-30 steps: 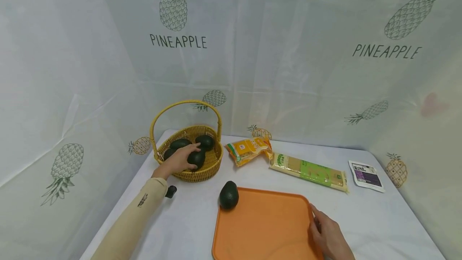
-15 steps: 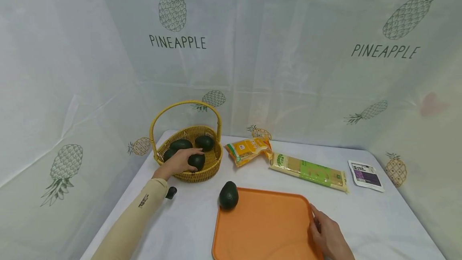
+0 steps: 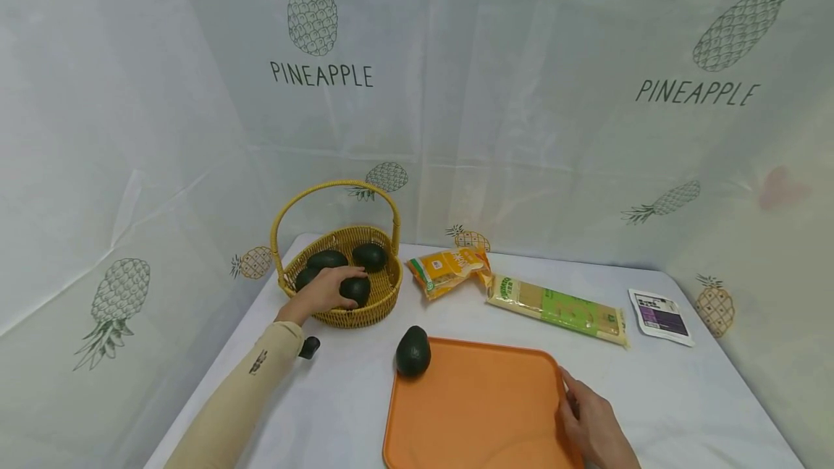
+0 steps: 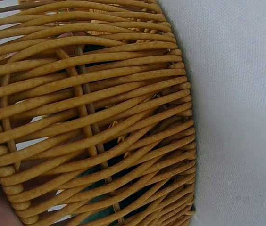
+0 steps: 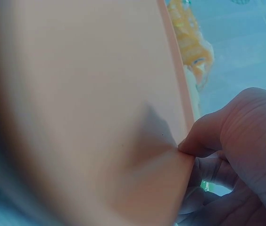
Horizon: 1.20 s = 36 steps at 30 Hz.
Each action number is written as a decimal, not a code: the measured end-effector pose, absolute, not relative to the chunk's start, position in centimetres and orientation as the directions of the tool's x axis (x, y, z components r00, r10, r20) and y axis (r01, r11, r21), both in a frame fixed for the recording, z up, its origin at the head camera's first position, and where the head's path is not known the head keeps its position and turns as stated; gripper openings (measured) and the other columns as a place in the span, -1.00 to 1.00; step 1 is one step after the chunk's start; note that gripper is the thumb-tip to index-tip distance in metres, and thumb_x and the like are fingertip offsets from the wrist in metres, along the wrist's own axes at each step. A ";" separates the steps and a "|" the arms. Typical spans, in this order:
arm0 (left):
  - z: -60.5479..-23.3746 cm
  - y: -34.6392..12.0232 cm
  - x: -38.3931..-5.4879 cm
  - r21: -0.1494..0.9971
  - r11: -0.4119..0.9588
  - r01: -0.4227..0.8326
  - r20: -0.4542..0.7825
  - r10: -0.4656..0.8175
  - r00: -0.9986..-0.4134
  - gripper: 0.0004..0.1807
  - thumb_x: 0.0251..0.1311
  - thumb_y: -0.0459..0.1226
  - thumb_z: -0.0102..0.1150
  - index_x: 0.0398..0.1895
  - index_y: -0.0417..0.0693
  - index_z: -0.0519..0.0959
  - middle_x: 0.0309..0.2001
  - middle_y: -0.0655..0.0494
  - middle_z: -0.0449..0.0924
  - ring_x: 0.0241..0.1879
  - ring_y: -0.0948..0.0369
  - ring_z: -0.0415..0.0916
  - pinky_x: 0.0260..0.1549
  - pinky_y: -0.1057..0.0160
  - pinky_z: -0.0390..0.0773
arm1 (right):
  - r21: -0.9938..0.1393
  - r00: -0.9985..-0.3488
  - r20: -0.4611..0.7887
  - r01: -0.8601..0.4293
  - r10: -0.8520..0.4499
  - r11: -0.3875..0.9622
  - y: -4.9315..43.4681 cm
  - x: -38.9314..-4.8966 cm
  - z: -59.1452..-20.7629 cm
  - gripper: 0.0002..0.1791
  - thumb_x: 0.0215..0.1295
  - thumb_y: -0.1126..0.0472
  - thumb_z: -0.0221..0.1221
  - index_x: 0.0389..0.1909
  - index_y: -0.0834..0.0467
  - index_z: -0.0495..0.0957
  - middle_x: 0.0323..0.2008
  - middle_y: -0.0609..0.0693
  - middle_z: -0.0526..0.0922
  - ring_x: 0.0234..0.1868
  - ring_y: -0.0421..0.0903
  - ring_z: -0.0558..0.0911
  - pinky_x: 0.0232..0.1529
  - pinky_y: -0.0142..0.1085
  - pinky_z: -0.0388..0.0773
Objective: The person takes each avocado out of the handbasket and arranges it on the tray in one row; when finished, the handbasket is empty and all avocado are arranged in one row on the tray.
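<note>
Green avocado at tray corner, narrow end pointing away.

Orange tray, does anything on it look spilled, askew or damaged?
Nothing stands out: no spill or damage shows on the visible part of the orange tray. One avocado hides its far left corner; whether it touches the rim I can't tell. The right hand grips the tray's right edge.

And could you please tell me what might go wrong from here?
The avocado in the left hand's grasp might slip, or snag the wicker basket and tip it, since the left hand reaches over its rim.

The other avocado, at the far left corner of the orange tray, could roll if the right hand, pinching the right edge, tilts the tray.
</note>
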<state>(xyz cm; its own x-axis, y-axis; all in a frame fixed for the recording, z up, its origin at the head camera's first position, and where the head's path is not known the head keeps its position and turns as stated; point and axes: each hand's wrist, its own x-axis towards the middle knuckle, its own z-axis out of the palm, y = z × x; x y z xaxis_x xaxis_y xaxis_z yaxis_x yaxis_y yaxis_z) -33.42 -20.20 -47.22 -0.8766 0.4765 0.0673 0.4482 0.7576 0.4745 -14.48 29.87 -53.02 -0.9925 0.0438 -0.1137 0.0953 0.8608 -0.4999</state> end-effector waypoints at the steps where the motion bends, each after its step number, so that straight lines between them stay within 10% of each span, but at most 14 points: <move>1: -47.2 -20.2 -33.4 0.476 0.756 0.449 0.070 0.476 -0.877 -0.31 0.23 -0.31 0.55 0.44 -0.17 0.56 0.53 -0.19 0.46 0.53 -0.26 0.37 0.47 -0.33 0.39 | -0.500 -0.992 -0.115 0.097 0.045 0.861 29.8 -14.5 -53.0 -0.34 0.43 0.38 0.13 0.52 0.47 0.32 -0.40 -0.07 0.49 -0.37 -0.16 0.44 -0.37 -0.37 0.36; 36: -44.2 -19.6 -30.4 0.497 0.707 0.503 0.237 0.446 -0.863 -0.23 0.24 -0.30 0.55 0.50 -0.25 0.47 0.53 -0.30 0.42 0.44 -0.30 0.45 0.27 -0.27 0.62 | -0.487 -0.997 -0.079 0.043 0.005 0.873 30.1 -14.3 -52.9 -0.36 0.46 0.36 0.12 0.52 0.45 0.34 -0.40 -0.10 0.51 -0.41 -0.25 0.41 -0.38 -0.38 0.38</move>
<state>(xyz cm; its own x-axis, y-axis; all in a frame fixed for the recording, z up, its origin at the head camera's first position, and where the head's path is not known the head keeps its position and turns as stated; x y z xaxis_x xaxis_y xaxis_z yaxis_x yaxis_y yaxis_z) -30.36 -19.62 -44.19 -0.8629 0.4462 0.2374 0.5025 0.7071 0.4974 -14.32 30.10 -52.87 -0.9968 0.0050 -0.0794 0.0431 0.8725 -0.4866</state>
